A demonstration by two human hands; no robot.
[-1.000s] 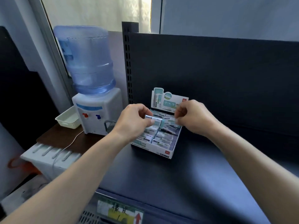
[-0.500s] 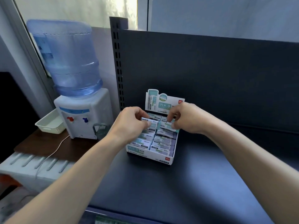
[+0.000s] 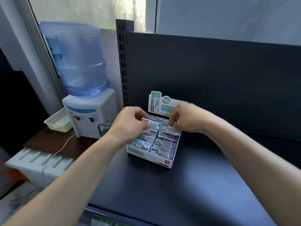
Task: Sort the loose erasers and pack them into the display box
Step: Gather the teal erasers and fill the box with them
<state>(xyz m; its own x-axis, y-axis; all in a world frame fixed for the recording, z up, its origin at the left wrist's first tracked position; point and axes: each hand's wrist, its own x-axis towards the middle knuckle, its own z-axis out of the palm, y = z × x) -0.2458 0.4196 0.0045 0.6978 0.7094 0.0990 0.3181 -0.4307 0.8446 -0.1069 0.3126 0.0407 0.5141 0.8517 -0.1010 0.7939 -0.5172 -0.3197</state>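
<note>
A white and teal display box (image 3: 160, 161) with an upright header card stands on the dark shelf (image 3: 187, 185). Two rows of wrapped erasers (image 3: 160, 146) fill it. My left hand (image 3: 130, 126) pinches the left end of one white and teal eraser (image 3: 154, 123) held across the back of the box. My right hand (image 3: 187, 119) hovers over the right back of the box, fingertips curled down onto erasers there. Whether it grips one is hidden by the fingers.
A dark back panel (image 3: 211, 79) rises behind the box, with a slotted upright (image 3: 124, 70) at its left. Left of the shelf, a water dispenser (image 3: 88, 111) with a blue bottle and a cream basket (image 3: 57, 122) stand on a brown table.
The view has shifted slightly. Both hands stay over the back of the box, with the left hand's eraser lowered a little closer to the rows.
</note>
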